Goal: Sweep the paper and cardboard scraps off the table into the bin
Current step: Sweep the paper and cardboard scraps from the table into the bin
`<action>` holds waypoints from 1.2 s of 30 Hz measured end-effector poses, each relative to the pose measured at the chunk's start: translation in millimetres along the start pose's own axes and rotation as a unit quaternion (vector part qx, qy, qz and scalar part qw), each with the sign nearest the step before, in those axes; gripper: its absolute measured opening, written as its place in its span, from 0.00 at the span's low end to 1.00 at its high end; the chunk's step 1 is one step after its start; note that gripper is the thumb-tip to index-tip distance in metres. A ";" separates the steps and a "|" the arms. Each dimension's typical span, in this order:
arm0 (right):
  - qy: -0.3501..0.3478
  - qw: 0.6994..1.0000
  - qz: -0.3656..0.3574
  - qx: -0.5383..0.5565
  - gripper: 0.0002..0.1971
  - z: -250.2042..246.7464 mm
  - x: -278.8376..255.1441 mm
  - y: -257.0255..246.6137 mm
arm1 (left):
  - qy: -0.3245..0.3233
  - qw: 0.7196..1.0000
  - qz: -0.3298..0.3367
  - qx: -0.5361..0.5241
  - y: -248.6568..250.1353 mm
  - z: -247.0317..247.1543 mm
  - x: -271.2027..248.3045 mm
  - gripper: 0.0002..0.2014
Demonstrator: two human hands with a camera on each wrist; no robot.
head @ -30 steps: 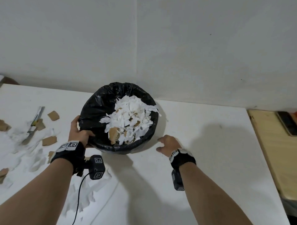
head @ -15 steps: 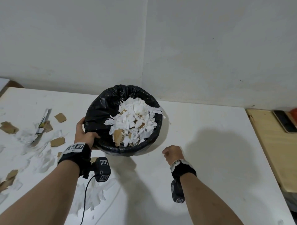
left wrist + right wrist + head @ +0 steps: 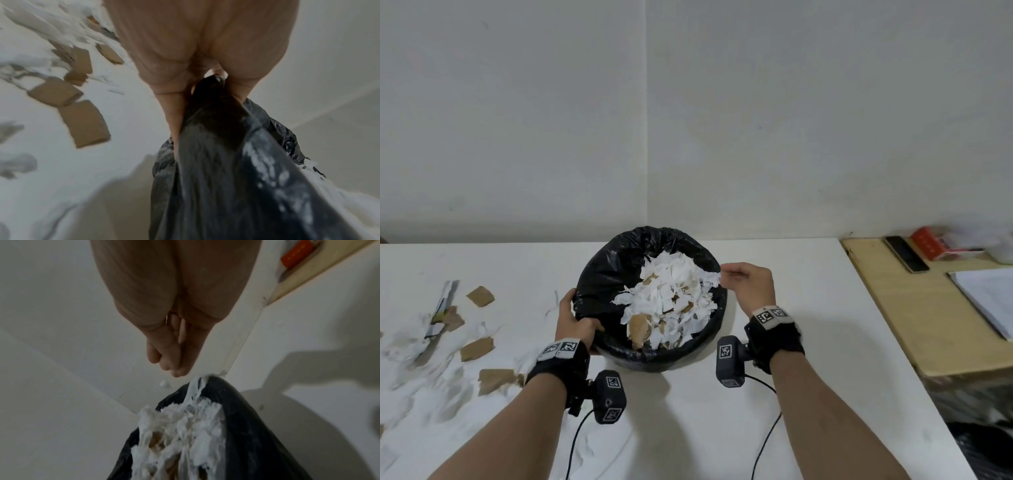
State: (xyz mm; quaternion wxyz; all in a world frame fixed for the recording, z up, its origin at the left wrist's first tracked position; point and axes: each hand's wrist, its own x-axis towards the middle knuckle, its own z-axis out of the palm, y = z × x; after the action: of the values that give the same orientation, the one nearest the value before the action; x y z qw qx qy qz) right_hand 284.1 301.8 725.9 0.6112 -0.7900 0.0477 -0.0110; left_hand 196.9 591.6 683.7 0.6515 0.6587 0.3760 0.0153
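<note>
A bin (image 3: 654,354) lined with a black bag stands on the white table (image 3: 791,342), heaped with white paper and brown cardboard scraps (image 3: 671,298). My left hand (image 3: 578,318) grips its left rim, thumb inside, and the bag (image 3: 226,162) shows between thumb and fingers (image 3: 172,116). My right hand (image 3: 726,272) hovers over the right rim, its fingertips (image 3: 176,369) pinched together with a white sliver of paper at them. A tiny white bit (image 3: 164,384) sits just below them. More cardboard pieces (image 3: 477,348) and torn paper (image 3: 410,346) lie on the table to the left.
A wooden side table (image 3: 914,325) adjoins on the right, carrying a phone (image 3: 905,254), a red box (image 3: 931,243) and a white pad (image 3: 993,298). A printed paper strip (image 3: 443,308) lies among the left scraps. The wall rises right behind the bin.
My right hand closed on the table in front of the bin, then rose to the bin's right rim. The left hand kept its grip on the rim.
</note>
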 end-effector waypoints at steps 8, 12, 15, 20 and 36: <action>0.126 0.989 0.051 -0.058 0.14 -107.0 32.1 27.8 | -0.030 0.999 0.013 0.018 15.4 94.5 -2.0 0.44; 0.135 0.962 0.108 -0.211 0.12 -182.7 59.2 83.3 | -0.029 0.999 0.007 0.032 18.7 148.4 5.0 0.43; 0.101 0.936 0.186 -0.281 0.13 -219.9 88.0 125.4 | -0.029 0.999 -0.004 0.041 21.1 180.7 12.1 0.43; 0.044 0.938 0.209 -0.273 0.15 -225.0 137.6 169.1 | -0.012 0.999 -0.012 0.048 25.8 208.4 24.3 0.42; -0.119 0.847 0.090 -0.510 0.14 -179.0 212.5 190.8 | 0.003 0.998 -0.045 0.054 22.8 215.3 46.9 0.44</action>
State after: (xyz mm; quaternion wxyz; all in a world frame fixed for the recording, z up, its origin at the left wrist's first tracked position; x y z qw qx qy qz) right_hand 470.2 62.8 578.0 0.1215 -0.9779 0.0442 0.1644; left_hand 351.2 436.4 649.1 0.6139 0.6751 0.4078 -0.0323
